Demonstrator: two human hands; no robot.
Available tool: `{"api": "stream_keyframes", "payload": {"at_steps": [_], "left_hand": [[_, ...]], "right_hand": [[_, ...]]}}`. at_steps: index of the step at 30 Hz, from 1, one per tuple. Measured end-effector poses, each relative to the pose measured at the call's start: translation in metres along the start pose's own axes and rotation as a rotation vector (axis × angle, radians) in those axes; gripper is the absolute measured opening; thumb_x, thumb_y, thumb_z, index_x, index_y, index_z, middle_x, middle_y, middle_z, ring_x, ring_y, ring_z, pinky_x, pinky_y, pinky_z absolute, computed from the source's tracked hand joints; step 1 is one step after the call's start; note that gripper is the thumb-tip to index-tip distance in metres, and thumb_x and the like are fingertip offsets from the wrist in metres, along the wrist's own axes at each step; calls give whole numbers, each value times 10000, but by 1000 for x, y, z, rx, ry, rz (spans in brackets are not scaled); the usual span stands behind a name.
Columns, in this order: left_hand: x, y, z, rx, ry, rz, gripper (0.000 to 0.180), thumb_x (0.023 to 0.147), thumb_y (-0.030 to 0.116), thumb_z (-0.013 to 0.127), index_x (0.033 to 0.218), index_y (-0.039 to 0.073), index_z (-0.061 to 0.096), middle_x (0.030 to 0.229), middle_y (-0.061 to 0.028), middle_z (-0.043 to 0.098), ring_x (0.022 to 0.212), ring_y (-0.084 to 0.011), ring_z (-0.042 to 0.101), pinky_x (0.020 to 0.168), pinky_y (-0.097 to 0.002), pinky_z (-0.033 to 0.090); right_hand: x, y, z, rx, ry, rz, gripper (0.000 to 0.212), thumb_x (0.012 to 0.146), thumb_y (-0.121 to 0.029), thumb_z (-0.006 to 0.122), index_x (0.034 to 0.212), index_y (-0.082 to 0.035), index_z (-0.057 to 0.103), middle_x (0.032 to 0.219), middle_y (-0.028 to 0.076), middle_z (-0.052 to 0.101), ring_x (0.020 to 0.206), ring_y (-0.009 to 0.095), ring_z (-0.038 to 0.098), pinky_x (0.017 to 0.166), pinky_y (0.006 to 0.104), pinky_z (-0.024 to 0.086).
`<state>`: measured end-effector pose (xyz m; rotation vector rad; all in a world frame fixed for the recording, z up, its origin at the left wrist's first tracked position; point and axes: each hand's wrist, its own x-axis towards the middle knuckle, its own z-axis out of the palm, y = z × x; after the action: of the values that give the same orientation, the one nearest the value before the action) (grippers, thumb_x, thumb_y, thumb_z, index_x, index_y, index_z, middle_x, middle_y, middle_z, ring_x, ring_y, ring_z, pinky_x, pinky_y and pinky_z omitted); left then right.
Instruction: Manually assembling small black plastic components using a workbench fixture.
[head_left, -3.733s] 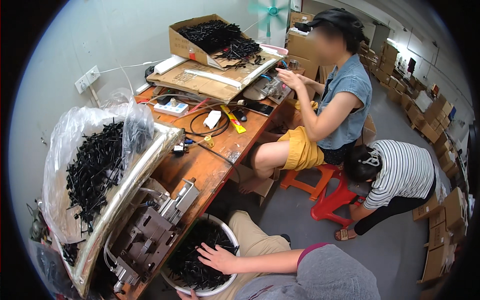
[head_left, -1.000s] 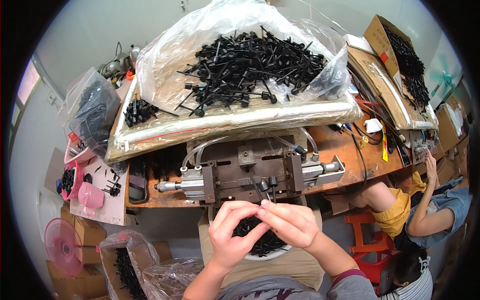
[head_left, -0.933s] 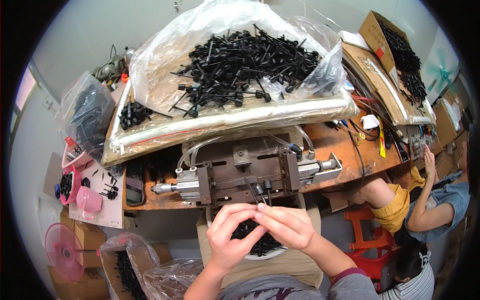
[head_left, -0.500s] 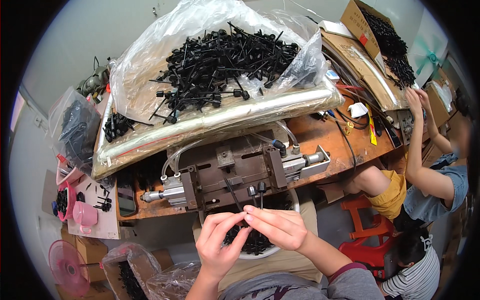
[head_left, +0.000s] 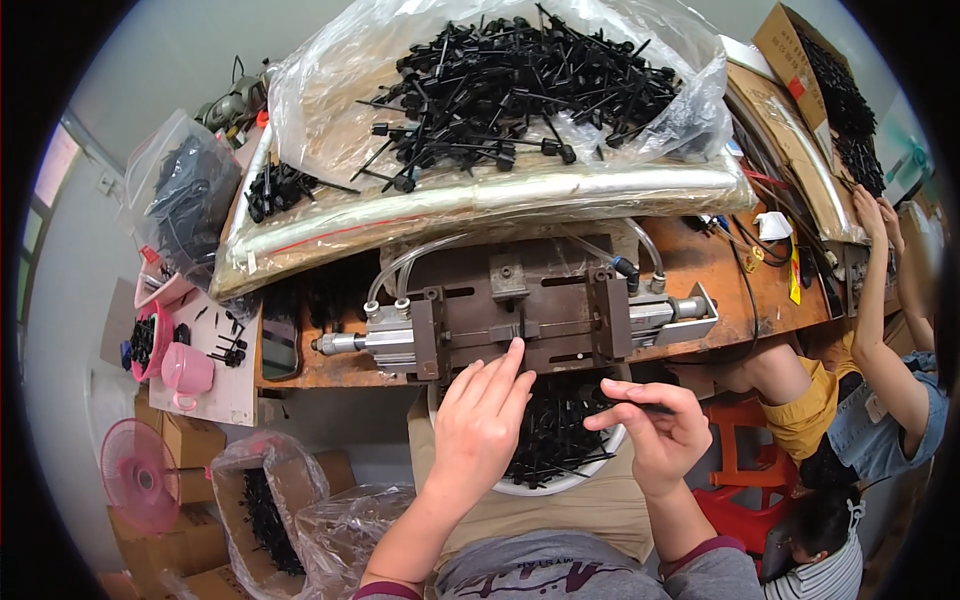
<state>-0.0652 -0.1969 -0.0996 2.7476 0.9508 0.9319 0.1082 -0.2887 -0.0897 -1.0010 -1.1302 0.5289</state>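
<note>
A dark metal clamping fixture (head_left: 470, 265) with an air cylinder at each side sits at the table's front edge. My left hand (head_left: 480, 430) reaches to its middle, fingers stretched out. The index fingertip touches a thin black piece (head_left: 521, 318) in the small centre block. Lower right, my right hand (head_left: 662, 435) is curled, thumb and index finger apart. A black stemmed part (head_left: 652, 407) lies in its fingers, mostly hidden by them. Below the fixture, between my legs, a white tub (head_left: 535, 490) holds many black stemmed parts (head_left: 560, 435).
Behind the fixture, a plastic-lined tray (head_left: 480, 200) bears a heap of black parts (head_left: 530, 90). Clear air hoses (head_left: 400, 270) arch over the fixture. At left are a pink cup (head_left: 188, 370) and a pink fan (head_left: 138, 475). A co-worker's arm (head_left: 875, 290) reaches in at far right.
My hands were together over the tub, fingertips meeting at black stemmed parts. They have parted: the left reaches up to the fixture's centre, the right has moved right. The view has shifted.
</note>
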Motion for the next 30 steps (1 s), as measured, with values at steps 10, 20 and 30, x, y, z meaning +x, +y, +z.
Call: {"api": "stream_keyframes", "payload": {"at_steps": [10, 20, 30], "left_hand": [[3, -1, -4, 40, -37, -6, 235, 748, 56, 746, 966, -14, 697, 1240, -128, 655, 827, -230, 677, 859, -351, 536], [9, -2, -6, 12, -72, -57, 231, 733, 67, 758, 947, -1, 704, 1218, -128, 669, 760, -237, 684, 782, -335, 548], [11, 0, -6, -2, -70, -93, 212, 727, 54, 761, 930, 19, 713, 1184, -112, 688, 663, -217, 668, 629, -308, 525]], "right_hand": [[-3, -1, -2, 87, 36, 238, 145, 891, 112, 601, 1035, 113, 580, 937, 242, 702, 709, 234, 724, 618, 280, 609], [3, -5, -3, 169, 10, 517, 193, 875, 87, 643, 1064, 109, 611, 906, 187, 698, 736, 224, 720, 657, 288, 609], [6, -1, -11, 385, -14, 747, 196, 841, 55, 690, 1029, 94, 657, 850, 163, 708, 625, 188, 698, 603, 249, 557]]}}
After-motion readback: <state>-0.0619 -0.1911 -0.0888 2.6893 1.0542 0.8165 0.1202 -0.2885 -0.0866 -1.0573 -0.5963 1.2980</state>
